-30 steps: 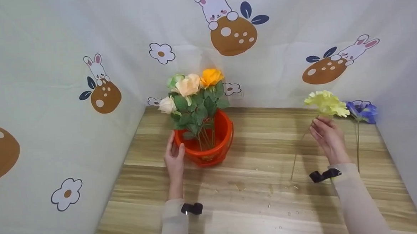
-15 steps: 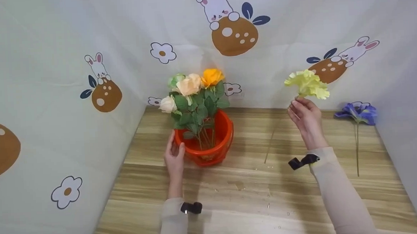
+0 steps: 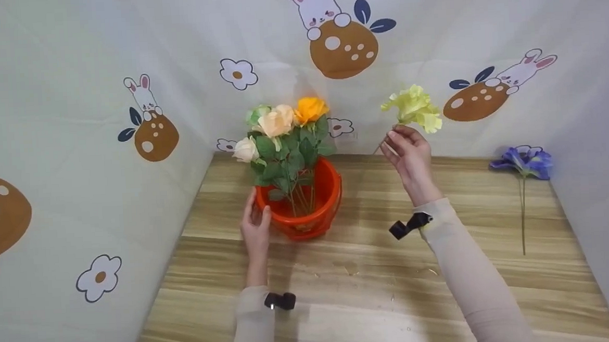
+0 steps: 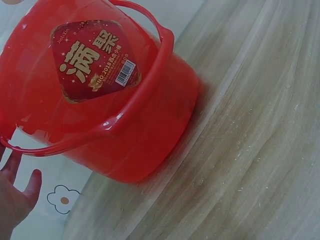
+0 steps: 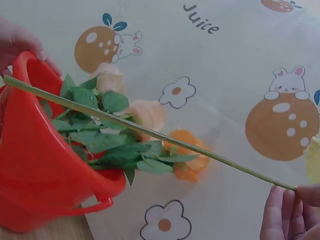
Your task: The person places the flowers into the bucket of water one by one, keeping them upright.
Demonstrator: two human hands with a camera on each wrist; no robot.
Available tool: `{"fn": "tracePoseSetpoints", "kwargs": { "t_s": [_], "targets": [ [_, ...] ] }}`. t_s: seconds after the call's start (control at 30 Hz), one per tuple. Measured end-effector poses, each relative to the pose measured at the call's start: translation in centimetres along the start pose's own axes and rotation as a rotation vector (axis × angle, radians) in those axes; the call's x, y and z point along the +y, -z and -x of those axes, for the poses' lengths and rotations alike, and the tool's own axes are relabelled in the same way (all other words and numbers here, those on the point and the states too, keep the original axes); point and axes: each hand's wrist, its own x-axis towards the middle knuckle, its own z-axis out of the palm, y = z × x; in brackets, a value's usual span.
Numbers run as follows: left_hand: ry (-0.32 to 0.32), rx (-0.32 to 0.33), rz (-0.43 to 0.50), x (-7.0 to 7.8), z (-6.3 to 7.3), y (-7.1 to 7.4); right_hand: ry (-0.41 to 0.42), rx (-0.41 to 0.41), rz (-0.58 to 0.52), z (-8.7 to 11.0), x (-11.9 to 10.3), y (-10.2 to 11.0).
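My left hand (image 3: 256,236) rests against the left side of a red bucket (image 3: 332,211), its fingers straight and thumb apart; in the left wrist view its thumb (image 4: 33,187) stands clear of the bucket wall. Inside the bucket stand roses: an orange rose (image 3: 311,109), a peach rose (image 3: 276,121), a white rose (image 3: 246,150) and a green one (image 3: 258,114). Right of the bucket, my right hand (image 3: 410,157) pinches a yellow-green artificial flower (image 3: 416,108) just below its bloom. In the right wrist view the long stem (image 5: 150,132) slants across in front of the bucket.
A purple-blue flower (image 3: 528,164) lies at the table's back right, its stem pointing forward. Water drops (image 3: 351,270) dot the wooden table (image 3: 201,286). Cloth walls (image 3: 182,31) with rabbit prints enclose the back and sides.
My right hand has lifted the yellow-green flower and carried it left toward the bucket, away from the purple-blue flower. The left hand has stayed at the bucket.
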Motion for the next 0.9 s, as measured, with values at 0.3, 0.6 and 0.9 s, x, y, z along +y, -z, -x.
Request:
{"fn": "tracePoseSetpoints", "kwargs": {
  "t_s": [0.3,0.6,0.9],
  "targets": [
    [-0.014,0.006,-0.008,0.2,-0.1,0.0,0.061,-0.012,-0.047,-0.2,2.4,-4.2],
    [-0.029,-0.010,-0.016,0.0,0.0,0.0,0.071,-0.010,0.137,-0.2,7.9,-5.8],
    [-0.052,-0.017,0.009,0.0,0.1,0.1,0.076,-0.054,0.413,-0.3,11.7,-6.1]
  ]
}}
